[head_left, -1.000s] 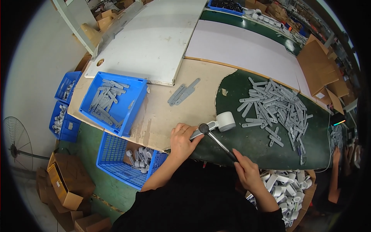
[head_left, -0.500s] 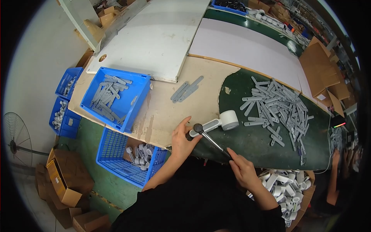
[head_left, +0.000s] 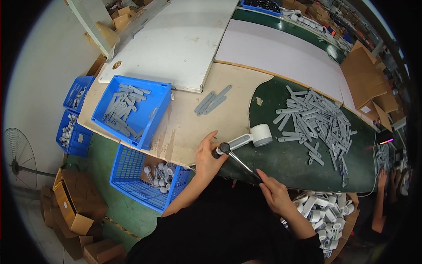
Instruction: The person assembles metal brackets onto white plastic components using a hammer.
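Note:
My left hand (head_left: pixel 208 157) is closed around the near end of a white-and-grey plastic part (head_left: pixel 241 141), a flat arm with a round white cup at its far end. The part lies at the edge of the green work surface. Wrapped round the black grip of a small mallet (head_left: pixel 241 163) is my right hand (head_left: pixel 276 192). The mallet has a metal shaft and a round black head, which is right beside my left fingers, over the part's near end. Whether the head touches the part, I cannot tell.
Loose grey strips (head_left: pixel 316 125) are heaped on the right, and several more (head_left: pixel 212 102) lie ahead. A blue tray (head_left: pixel 154 125) holds similar strips. Below it stands a blue basket (head_left: pixel 145 193); a carton of white parts (head_left: pixel 325 218) is at my right. A co-worker's arm (head_left: pixel 379 202) shows far right.
The part's cup end has shifted very slightly away and to the right. The mallet head has dipped a little toward me. Both hands keep their grips.

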`<control>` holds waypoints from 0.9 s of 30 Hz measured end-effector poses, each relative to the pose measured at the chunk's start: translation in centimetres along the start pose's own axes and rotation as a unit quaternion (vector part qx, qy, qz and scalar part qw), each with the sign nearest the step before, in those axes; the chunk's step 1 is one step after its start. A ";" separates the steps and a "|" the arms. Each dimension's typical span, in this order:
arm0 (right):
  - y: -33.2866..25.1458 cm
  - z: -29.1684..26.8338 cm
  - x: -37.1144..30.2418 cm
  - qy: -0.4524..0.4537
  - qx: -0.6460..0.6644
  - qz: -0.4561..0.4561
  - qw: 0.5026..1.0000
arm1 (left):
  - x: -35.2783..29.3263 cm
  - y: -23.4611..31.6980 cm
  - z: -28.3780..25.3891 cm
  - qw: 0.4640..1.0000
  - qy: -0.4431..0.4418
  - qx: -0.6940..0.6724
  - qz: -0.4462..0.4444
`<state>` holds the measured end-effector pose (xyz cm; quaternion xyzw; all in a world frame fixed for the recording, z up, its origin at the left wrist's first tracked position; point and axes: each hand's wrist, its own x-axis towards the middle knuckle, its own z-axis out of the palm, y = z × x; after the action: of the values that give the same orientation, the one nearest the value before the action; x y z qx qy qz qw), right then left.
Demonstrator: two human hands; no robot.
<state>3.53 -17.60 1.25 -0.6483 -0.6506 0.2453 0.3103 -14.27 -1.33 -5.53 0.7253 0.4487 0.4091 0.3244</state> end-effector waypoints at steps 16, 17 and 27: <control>0.7 0.8 -0.2 0.011 0.043 -0.015 0.999 | 0.4 0.3 -0.8 0.994 0.000 0.053 0.097; 1.0 0.6 -0.3 0.029 0.075 -0.031 0.996 | 0.5 0.0 -0.9 0.995 -0.002 0.038 0.094; 4.6 -2.3 -1.7 0.188 -0.052 0.037 0.980 | -11.4 -5.9 -16.7 0.892 0.063 -0.324 -0.309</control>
<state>8.32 -19.32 -0.58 -0.7219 -0.5676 0.0964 0.3839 -34.31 -7.81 -6.36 0.3774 0.5124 0.4556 0.6225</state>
